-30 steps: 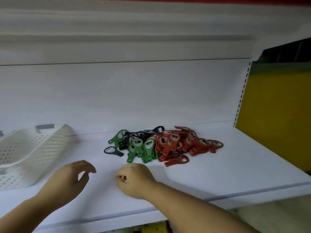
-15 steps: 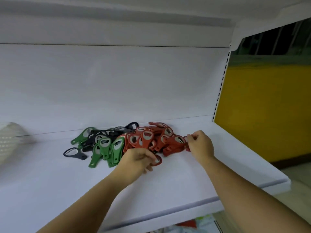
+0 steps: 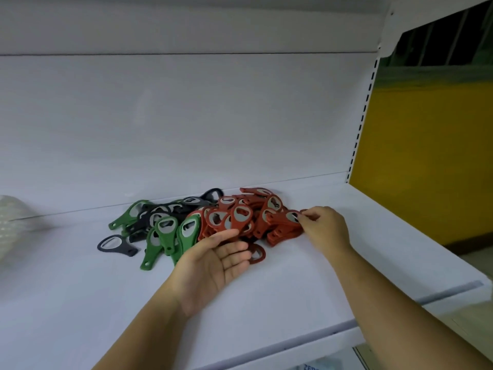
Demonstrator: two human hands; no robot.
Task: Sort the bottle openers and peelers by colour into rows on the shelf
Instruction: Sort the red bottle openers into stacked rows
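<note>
A mixed pile of bottle openers lies on the white shelf (image 3: 266,303): several red ones (image 3: 241,214) on the right, several green ones (image 3: 188,233) in the middle, dark ones (image 3: 157,212) behind them. One dark opener (image 3: 114,245) lies alone at the left. My left hand (image 3: 213,260) is palm up with straight fingers at the front of the red group, partly over a red opener (image 3: 257,253). My right hand (image 3: 324,227) pinches the head of a red opener (image 3: 285,218) at the pile's right end.
A white perforated basket (image 3: 10,225) shows blurred at the far left edge. The shelf's back wall (image 3: 186,116) rises right behind the pile. A slotted upright (image 3: 360,121) and a yellow panel (image 3: 426,156) bound the shelf on the right.
The view has moved closer. My left hand turned palm up and uncurled its fingers beside the red openers. My right hand stays pinched at the pile's right end.
</note>
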